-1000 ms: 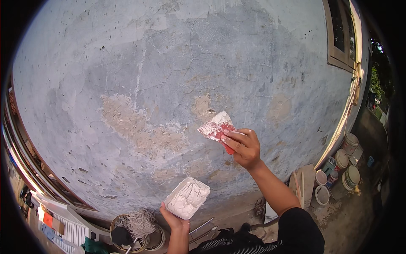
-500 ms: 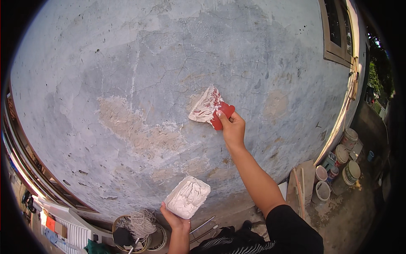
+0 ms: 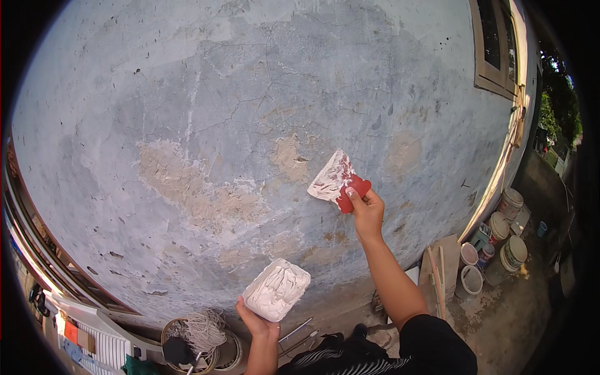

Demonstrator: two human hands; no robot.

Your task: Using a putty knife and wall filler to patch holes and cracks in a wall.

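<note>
My right hand [image 3: 369, 214] pinches a red putty spreader [image 3: 356, 187] by its narrow end, thumb on the near face. White putty coats most of its wide blade, which is held in front of the blue-grey wall [image 3: 237, 94]; whether the edge touches the wall I cannot tell. Just left of the blade, a beige filled patch [image 3: 289, 156] shows a small dark hollow. Lower down, my left hand [image 3: 259, 323] holds a shallow rectangular tub [image 3: 277, 290] of white putty from below, its open top facing up toward me.
A larger rough patch [image 3: 187, 187] spreads to the left, and a faint round one [image 3: 404, 153] to the right. Along the wall's foot stand several paint buckets [image 3: 470, 280], leaning boards [image 3: 439, 275] and a basket with a stringy mop head [image 3: 203, 331]. A window [image 3: 494, 50] is at upper right.
My right hand has drawn the spreader right and downward, uncovering the beige patch with its dark hollow. My left hand and the tub stay nearly where they were.
</note>
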